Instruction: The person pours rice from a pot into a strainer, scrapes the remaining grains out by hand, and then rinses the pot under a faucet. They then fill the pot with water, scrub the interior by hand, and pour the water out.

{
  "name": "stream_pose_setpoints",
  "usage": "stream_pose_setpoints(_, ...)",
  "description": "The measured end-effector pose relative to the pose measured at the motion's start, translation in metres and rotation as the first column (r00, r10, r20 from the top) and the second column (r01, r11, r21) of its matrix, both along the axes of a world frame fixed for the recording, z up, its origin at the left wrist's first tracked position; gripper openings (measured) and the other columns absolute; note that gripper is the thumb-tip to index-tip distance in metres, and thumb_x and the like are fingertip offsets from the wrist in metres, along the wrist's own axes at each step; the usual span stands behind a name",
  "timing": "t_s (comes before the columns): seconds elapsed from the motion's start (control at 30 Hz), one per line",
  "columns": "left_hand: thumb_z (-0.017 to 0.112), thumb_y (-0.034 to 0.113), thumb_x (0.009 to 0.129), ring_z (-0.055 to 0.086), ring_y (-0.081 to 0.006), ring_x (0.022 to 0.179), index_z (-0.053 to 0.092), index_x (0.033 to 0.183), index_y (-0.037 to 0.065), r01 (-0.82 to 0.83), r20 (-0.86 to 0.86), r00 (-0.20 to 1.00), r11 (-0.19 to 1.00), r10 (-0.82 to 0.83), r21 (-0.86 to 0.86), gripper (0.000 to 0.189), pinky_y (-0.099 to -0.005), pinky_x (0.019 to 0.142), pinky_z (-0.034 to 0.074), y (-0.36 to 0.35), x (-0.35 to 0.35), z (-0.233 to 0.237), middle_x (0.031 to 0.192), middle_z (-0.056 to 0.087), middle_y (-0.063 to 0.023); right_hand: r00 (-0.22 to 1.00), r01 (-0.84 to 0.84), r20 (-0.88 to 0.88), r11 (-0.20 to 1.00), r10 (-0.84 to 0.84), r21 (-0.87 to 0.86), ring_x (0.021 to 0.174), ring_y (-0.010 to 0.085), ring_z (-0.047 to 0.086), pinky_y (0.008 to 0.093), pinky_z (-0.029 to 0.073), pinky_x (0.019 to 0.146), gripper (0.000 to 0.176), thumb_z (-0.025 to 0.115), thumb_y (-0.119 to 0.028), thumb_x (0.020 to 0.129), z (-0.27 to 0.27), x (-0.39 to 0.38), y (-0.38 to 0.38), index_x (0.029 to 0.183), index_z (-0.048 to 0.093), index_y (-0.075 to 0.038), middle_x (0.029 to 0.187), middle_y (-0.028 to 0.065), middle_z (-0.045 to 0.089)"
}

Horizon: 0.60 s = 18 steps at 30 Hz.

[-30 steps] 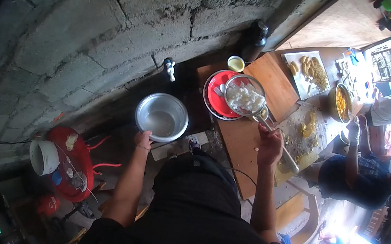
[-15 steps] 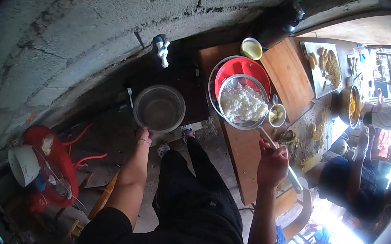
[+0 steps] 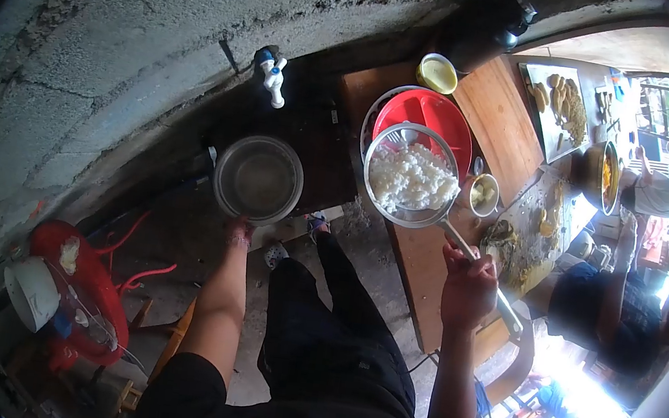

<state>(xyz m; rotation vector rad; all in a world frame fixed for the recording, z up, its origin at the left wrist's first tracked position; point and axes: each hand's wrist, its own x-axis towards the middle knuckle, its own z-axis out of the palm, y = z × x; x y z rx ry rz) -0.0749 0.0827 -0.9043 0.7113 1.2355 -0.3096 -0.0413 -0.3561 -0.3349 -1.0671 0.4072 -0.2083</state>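
Observation:
At the near rim of a round metal pot (image 3: 254, 214) is my left hand (image 3: 239, 232), closed on the edge with its fingers mostly hidden. The inside of the pot looks greyish, with no food visible. My right hand (image 3: 471, 286) wraps around the long handle of a mesh strainer (image 3: 402, 216). Cooked white rice (image 3: 415, 179) fills much of the strainer. Below and behind it is a red divided plate (image 3: 451, 123), which the strainer partly covers. A small bowl of pale pieces (image 3: 482, 195) sits just right of the strainer.
A white tap (image 3: 272, 80) juts from the block wall. On the wooden table (image 3: 500, 121) are a yellow bowl (image 3: 437, 73) and a board with food pieces (image 3: 555, 111). Another person (image 3: 607, 301) works at the right. A red chair (image 3: 78, 286) stands at lower left.
The strainer of rice has shifted slightly left relative to the red plate. My left hand and the pot sit a little further left in view; the whole view has also shifted slightly.

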Motion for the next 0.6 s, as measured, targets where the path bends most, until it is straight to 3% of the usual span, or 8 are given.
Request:
stream_pose_setpoints(0.07,0.073,0.018,0.087,0.059,-0.023,0.111,0.063,0.12,0.017,0.049,-0.099,0.994,0.997,-0.043,0.06,0.035,-0.0484,0.08,0.062,-0.018,0.016,0.06,0.117,0.063,-0.0019,0.999,-0.02,0.039,0.999,0.018,0.037,0.123,0.0421,0.06,0.0568,0.04,0.115,0.018,0.053,-0.019,0.094,0.005,0.002,0.007,0.085,0.054,-0.004,0.104,0.0162,0.063)
stream_pose_setpoints(0.17,0.067,0.024,0.094,0.06,-0.0268,0.117,0.061,0.123,0.016,0.081,-0.109,0.99,0.995,-0.086,-0.054,0.031,-0.0528,0.086,0.062,-0.008,0.003,0.045,0.126,0.063,-0.0037,0.996,-0.043,0.084,0.997,0.037,0.066,0.124,0.0421,0.06,0.057,0.04,0.114,0.02,0.053,-0.021,0.095,0.008,-0.003,0.013,0.085,0.055,-0.003,0.102,0.0161,0.065)
stream_pose_setpoints(0.23,0.063,0.025,0.096,0.061,-0.0294,0.118,0.059,0.126,0.016,0.127,-0.025,0.991,0.976,-0.134,-0.179,0.032,-0.0579,0.09,0.058,0.001,0.002,0.035,0.126,0.063,-0.0066,0.997,-0.02,0.076,0.998,0.016,0.055,0.119,0.041,0.063,0.0573,0.042,0.113,0.02,0.053,-0.02,0.094,0.016,-0.003,0.022,0.085,0.055,-0.002,0.101,0.0164,0.066)
stream_pose_setpoints(0.33,0.061,0.029,0.097,0.061,-0.0317,0.118,0.057,0.129,0.014,0.163,-0.031,0.982,0.926,-0.184,-0.341,0.036,-0.0638,0.096,0.051,0.012,0.007,0.05,0.124,0.063,-0.007,0.992,-0.031,0.122,0.994,0.018,0.103,0.115,0.0399,0.065,0.0575,0.042,0.113,0.019,0.053,-0.018,0.092,0.02,-0.008,0.026,0.084,0.055,-0.002,0.1,0.0163,0.065)
stream_pose_setpoints(0.37,0.061,0.032,0.097,0.062,-0.033,0.117,0.057,0.13,0.013,0.21,-0.07,0.969,0.939,-0.236,-0.271,0.038,-0.0624,0.096,0.051,0.01,0.008,0.056,0.125,0.064,-0.0089,0.995,-0.032,0.098,0.998,0.027,0.049,0.114,0.0388,0.066,0.0576,0.043,0.112,0.017,0.052,-0.017,0.091,0.022,-0.011,0.027,0.084,0.056,-0.002,0.1,0.0168,0.064)
stream_pose_setpoints(0.43,0.059,0.039,0.098,0.063,-0.0354,0.114,0.058,0.13,0.011,0.308,-0.163,0.931,0.943,-0.326,-0.126,0.043,-0.0595,0.096,0.052,0.004,0.008,0.099,0.125,0.066,-0.0128,0.991,-0.032,0.135,0.997,0.021,0.077,0.113,0.0389,0.066,0.0581,0.042,0.113,0.017,0.052,-0.016,0.092,0.028,-0.015,0.031,0.085,0.056,-0.002,0.1,0.0169,0.063)
stream_pose_setpoints(0.53,0.055,0.039,0.101,0.06,-0.0334,0.125,0.053,0.14,0.009,0.462,-0.069,0.885,0.887,-0.461,-0.006,0.049,-0.0586,0.101,0.05,-0.025,0.033,0.205,0.137,0.061,-0.0147,0.986,-0.039,0.168,0.989,0.014,0.145,0.112,0.0363,0.067,0.0573,0.041,0.113,0.015,0.051,-0.013,0.092,0.047,-0.017,0.045,0.084,0.056,-0.001,0.1,0.0161,0.063)
stream_pose_setpoints(0.6,0.055,0.038,0.103,0.059,-0.0321,0.128,0.052,0.141,0.007,0.527,0.234,0.825,0.85,-0.514,0.009,0.05,-0.057,0.103,0.049,-0.062,0.042,0.334,0.136,0.061,-0.0148,0.981,-0.043,0.192,0.98,0.004,0.196,0.112,0.0347,0.067,0.0541,0.043,0.112,0.013,0.052,-0.011,0.091,0.05,-0.024,0.048,0.083,0.056,-0.001,0.101,0.0161,0.066)
